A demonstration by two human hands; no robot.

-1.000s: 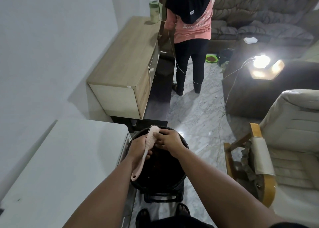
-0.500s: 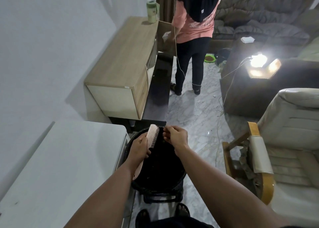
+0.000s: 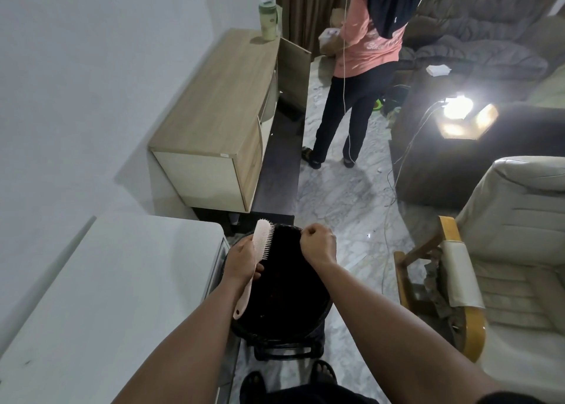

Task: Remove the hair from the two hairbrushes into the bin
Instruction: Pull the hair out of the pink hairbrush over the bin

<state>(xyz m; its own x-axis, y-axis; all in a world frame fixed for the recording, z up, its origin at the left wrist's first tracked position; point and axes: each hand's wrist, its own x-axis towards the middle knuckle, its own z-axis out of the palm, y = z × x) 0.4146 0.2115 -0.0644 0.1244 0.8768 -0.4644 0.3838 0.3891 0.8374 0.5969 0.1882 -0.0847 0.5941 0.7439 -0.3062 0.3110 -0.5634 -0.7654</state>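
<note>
My left hand (image 3: 241,261) grips a pale pink hairbrush (image 3: 262,241) by the neck, bristles facing right, over the left side of a round black bin (image 3: 284,336) on the floor. My right hand (image 3: 318,244) hovers over the bin's far rim, fingers pinched shut; whether hair is between them is too dark to tell. The two hands are apart, with a gap between brush and fingers. Only one hairbrush is in view.
A white table (image 3: 101,296) lies at my left, touching the bin. A wooden cabinet (image 3: 217,113) stands beyond it. A person (image 3: 363,52) stands on the marble floor ahead. A cream armchair (image 3: 489,266) sits to the right, a lit lamp (image 3: 458,110) behind it.
My right hand has pulled away from the brush bristles to the right, fingers pinched. The brush has tilted more upright in my left hand. The person ahead has shifted.
</note>
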